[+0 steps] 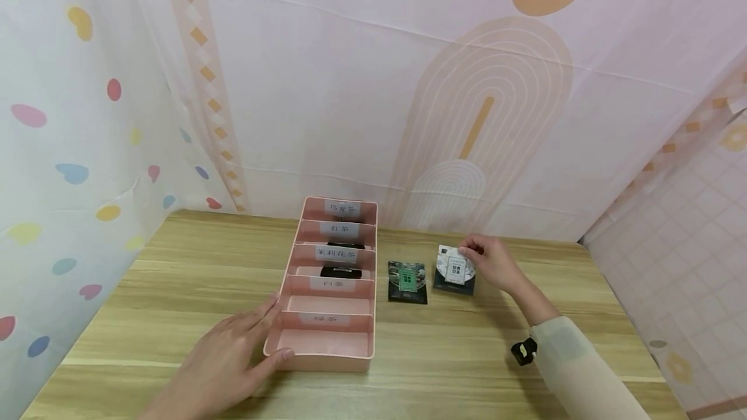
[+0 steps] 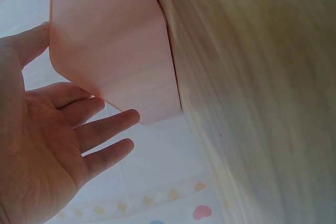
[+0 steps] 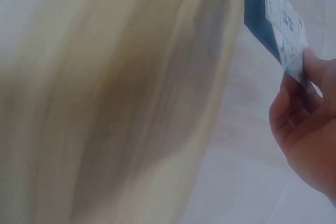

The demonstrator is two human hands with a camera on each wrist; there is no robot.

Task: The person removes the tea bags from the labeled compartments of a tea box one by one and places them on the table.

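Note:
My right hand [image 1: 490, 262] pinches the upper corner of a black and white tea sachet [image 1: 456, 271] between thumb and fingers. In the right wrist view that sachet [image 3: 278, 22] is tilted up off the table. To its left lies a second tea sachet [image 1: 407, 282], dark with a green label. A pink divided box [image 1: 331, 363] stands left of both. My left hand [image 1: 233, 349] rests at the box's near left corner, its thumb on the front rim. The left wrist view has the fingers [image 2: 107, 129] spread and fairly straight along the box wall [image 2: 121, 61].
Paper labels with Chinese writing [image 1: 332, 283] mark the box's compartments. Black packets [image 1: 341, 273] lie in some of the farther ones. The wooden table [image 1: 192, 277] meets a patterned cloth [image 1: 327, 83] at the back and sides. A black band [image 1: 524, 351] sits at the right wrist.

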